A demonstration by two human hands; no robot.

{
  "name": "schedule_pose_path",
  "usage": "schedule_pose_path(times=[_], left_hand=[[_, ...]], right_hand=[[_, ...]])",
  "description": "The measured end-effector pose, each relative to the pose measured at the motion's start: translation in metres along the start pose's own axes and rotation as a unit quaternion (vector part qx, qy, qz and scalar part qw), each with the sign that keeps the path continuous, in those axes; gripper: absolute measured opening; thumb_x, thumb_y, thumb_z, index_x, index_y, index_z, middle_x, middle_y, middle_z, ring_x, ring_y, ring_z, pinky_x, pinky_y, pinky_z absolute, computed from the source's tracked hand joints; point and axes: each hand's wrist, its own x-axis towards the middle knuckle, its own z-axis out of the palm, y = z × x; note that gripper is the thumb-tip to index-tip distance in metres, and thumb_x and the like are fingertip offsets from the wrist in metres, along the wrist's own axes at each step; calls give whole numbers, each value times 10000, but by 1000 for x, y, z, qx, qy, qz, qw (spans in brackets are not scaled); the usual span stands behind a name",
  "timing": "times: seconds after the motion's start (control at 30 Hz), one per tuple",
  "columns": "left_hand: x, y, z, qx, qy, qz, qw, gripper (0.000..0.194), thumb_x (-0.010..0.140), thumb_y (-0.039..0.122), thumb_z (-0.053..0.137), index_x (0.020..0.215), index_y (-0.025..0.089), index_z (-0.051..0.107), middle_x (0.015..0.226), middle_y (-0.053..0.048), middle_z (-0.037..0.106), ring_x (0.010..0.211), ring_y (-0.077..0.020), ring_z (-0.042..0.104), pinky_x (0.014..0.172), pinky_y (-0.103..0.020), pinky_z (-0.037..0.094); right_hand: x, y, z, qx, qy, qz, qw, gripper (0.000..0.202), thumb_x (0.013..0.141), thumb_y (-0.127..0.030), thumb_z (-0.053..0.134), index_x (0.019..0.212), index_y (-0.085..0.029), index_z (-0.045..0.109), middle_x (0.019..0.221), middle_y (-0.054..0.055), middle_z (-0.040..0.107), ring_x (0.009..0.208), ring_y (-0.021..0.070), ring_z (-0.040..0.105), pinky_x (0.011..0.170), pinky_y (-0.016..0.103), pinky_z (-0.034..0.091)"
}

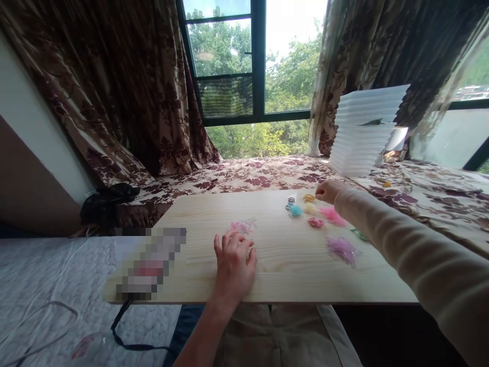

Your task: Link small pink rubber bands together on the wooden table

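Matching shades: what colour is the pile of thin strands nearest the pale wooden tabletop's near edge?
The strand pile is light purple, best in the head view.

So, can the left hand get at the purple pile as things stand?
Likely yes: nothing visible lies on the table between the left hand and the purple pile.

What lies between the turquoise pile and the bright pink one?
In the head view, the pale yellow pile lies between the turquoise pile and the bright pink pile; the red-pink bundle sits slightly lower in frame.
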Motion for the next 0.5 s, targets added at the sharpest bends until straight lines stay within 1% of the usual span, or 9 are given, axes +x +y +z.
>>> schedule_pose_path(times=[0.03,0.1,0.17,0.2,0.27,0.3,0.37,0.43,0.5], left_hand=[[0,0,0,-3,1,-3,1000,164,877,156,562,865,227,708,1003,-77,701,1126,-296,554,1108,-623,256],[0,-1,1,-13,6,-11,1000,157,873,164,571,859,233,712,1009,-74,702,1119,-291,555,1109,-615,262],[1,-6,-1,-35,11,-29,999,145,864,173,590,849,240,718,992,-63,710,1091,-278,564,1086,-575,317],[2,-10,-3,-48,14,-40,998,141,859,174,598,845,242,721,975,-55,715,1070,-268,571,1065,-543,355],[4,-20,-10,-67,20,-62,996,144,851,160,604,842,240,724,941,-42,722,1027,-249,584,1013,-479,415],[5,-24,-15,-70,21,-71,995,151,849,147,602,847,237,724,931,-39,724,1010,-242,588,995,-460,429],[7,-33,-24,-60,19,-81,995,160,848,128,598,854,227,723,924,-39,726,992,-234,591,985,-450,430],[7,-39,-31,-40,12,-86,995,157,844,118,603,841,222,721,905,-39,724,980,-232,591,984,-454,422],[6,-42,-34,-23,6,-86,996,155,834,111,614,814,225,716,877,-33,721,966,-229,593,984,-454,416]], right_hand=[[-6,1,-7,1,14,-10,1000,326,944,-398,571,1211,-214,605,1258,77,606,1047,191,614,884,406,538],[-23,2,-17,7,46,-37,998,265,934,-386,578,1105,-199,658,1134,66,662,962,184,632,840,375,536],[-49,-1,-19,19,78,-76,994,177,895,-338,600,916,-204,714,919,55,707,831,185,642,758,332,512],[-64,-5,-16,28,92,-97,991,156,868,-316,605,841,-220,725,829,50,708,778,188,640,716,320,492],[-97,-14,-1,55,101,-143,983,137,824,-306,612,780,-254,731,760,36,708,694,179,629,643,306,466],[-113,-20,10,78,108,-164,977,144,815,-335,611,783,-269,735,741,35,708,649,176,622,607,310,457],[-138,-33,34,170,149,-215,950,169,792,-407,615,786,-289,737,705,44,702,551,175,593,544,326,443],[-151,-49,57,249,152,-244,925,224,808,-462,590,781,-291,731,672,52,694,524,179,593,519,328,452],[-153,-69,75,317,146,-254,902,278,835,-494,558,784,-274,719,688,60,703,539,179,609,527,321,473]])
